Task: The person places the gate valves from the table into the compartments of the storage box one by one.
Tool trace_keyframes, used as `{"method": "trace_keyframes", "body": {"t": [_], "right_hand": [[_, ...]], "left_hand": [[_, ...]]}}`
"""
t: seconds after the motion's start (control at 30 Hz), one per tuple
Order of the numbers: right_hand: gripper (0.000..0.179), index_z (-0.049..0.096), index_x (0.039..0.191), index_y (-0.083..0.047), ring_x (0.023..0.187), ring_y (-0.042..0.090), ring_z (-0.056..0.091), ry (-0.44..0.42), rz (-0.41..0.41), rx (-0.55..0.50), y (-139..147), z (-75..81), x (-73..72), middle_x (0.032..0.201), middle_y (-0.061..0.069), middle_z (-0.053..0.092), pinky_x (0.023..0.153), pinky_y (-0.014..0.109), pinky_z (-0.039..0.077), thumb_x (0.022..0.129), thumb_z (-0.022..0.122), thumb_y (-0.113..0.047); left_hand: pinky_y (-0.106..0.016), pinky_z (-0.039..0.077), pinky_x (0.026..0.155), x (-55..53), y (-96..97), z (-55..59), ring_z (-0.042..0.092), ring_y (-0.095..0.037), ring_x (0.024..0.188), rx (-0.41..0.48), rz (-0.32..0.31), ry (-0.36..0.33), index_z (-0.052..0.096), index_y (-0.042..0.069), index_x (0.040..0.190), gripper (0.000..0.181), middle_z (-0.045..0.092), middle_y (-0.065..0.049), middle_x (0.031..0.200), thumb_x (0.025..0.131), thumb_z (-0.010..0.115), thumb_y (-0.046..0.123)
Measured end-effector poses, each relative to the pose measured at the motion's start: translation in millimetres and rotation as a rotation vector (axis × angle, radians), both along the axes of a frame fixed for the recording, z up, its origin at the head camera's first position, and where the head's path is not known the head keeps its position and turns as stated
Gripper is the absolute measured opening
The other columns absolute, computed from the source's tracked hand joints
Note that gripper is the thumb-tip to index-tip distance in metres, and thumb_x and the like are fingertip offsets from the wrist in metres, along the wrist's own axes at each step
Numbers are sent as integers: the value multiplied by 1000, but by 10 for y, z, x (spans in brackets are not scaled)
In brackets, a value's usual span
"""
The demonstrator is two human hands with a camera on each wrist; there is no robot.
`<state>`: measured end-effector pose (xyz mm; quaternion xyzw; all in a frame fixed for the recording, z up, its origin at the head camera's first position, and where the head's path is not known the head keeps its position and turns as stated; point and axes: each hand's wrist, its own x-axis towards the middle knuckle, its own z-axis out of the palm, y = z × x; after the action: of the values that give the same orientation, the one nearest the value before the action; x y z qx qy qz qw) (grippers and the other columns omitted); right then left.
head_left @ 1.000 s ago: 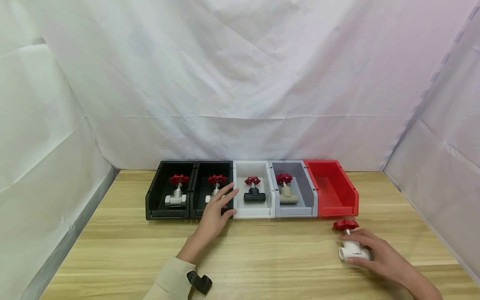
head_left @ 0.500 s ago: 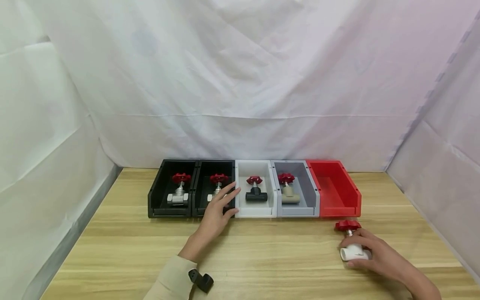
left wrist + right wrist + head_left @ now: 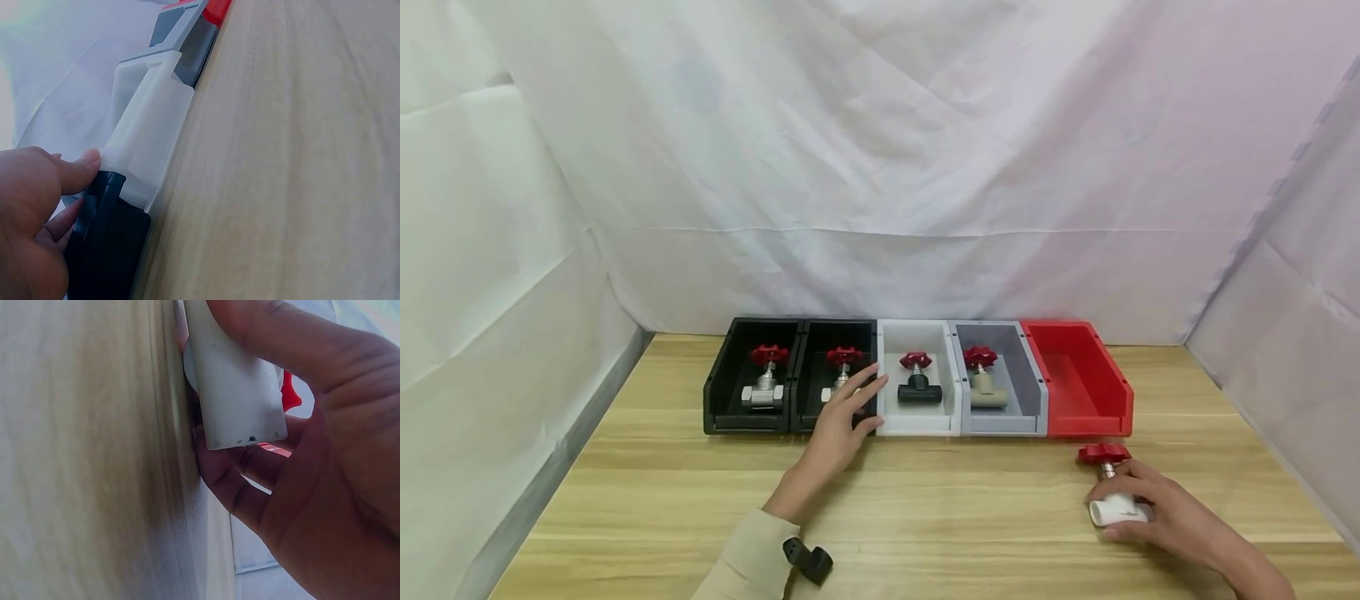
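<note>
My right hand (image 3: 1172, 517) grips a white plastic valve (image 3: 1107, 512) with a red handwheel, low at the table in front of the red bin. In the right wrist view my thumb lies along the white valve body (image 3: 240, 394), with fingers behind it. My left hand (image 3: 835, 433) rests, fingers extended, on the edges where the second black bin (image 3: 808, 332) meets the white bin (image 3: 891, 425). In the left wrist view its thumb touches the white bin's front corner (image 3: 115, 159). A metal valve (image 3: 844, 357), partly hidden by that hand, stands in the second black bin.
The bins stand in a row on the wooden table (image 3: 925, 517). Another metal valve (image 3: 767, 392) is in the left black bin, a black valve (image 3: 919, 392) in the white one, a beige valve (image 3: 987, 396) in the grey bin (image 3: 1026, 423). Nothing lies inside the red bin (image 3: 1090, 425). White cloth (image 3: 925, 167) hangs behind.
The whole head view has shifted slightly, so everything appears a little further right. Both hands keep their places, the right one still gripping the white valve with its fingers slightly readjusted.
</note>
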<state>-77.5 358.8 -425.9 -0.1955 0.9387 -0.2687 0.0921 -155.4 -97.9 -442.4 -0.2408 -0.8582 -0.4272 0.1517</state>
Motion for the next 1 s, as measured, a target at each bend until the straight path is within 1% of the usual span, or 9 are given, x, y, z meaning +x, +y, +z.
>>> {"method": "trace_keyframes", "body": {"t": [0.07, 0.23, 0.4, 0.67, 1.0], "right_hand": [[36, 65, 109, -34, 90, 7, 46, 9, 9, -5, 0, -1, 3, 106, 0, 49, 65, 22, 44, 76, 79, -38], [37, 65, 108, -36, 90, 7, 47, 21, -5, 2, 2, -9, 10, 106, -2, 49, 66, 23, 45, 75, 79, -41], [37, 65, 108, -38, 89, 7, 47, 18, -11, 21, 17, -9, 16, 105, -3, 50, 66, 23, 45, 74, 79, -44], [36, 66, 107, -37, 89, 6, 47, 31, -1, 21, 23, -1, 21, 104, -4, 51, 66, 23, 45, 74, 79, -44], [35, 66, 106, -38, 90, 7, 46, 23, -8, 44, 10, 21, 22, 107, -1, 50, 66, 23, 45, 73, 78, -45]], "left_hand": [[-36, 50, 83, 0, 2, 4, 37, -19, 134, 0, -3, -1, 49, 23, 141, 65, 38, -1, 149, 84, 72, 3], [-35, 50, 83, 2, 3, 11, 37, -18, 134, 1, -4, -5, 49, 22, 141, 65, 38, -3, 149, 84, 72, 4], [-35, 50, 83, 1, 2, 10, 36, -17, 134, 7, -5, -9, 49, 21, 141, 65, 38, -1, 149, 83, 72, 4], [-36, 49, 84, 8, 0, 2, 35, -17, 135, 13, -9, -25, 49, 22, 142, 64, 37, 0, 150, 84, 71, 4], [-35, 49, 84, -2, -2, 4, 36, -17, 134, 15, -13, -21, 48, 22, 142, 65, 37, 1, 150, 84, 71, 4]]}}
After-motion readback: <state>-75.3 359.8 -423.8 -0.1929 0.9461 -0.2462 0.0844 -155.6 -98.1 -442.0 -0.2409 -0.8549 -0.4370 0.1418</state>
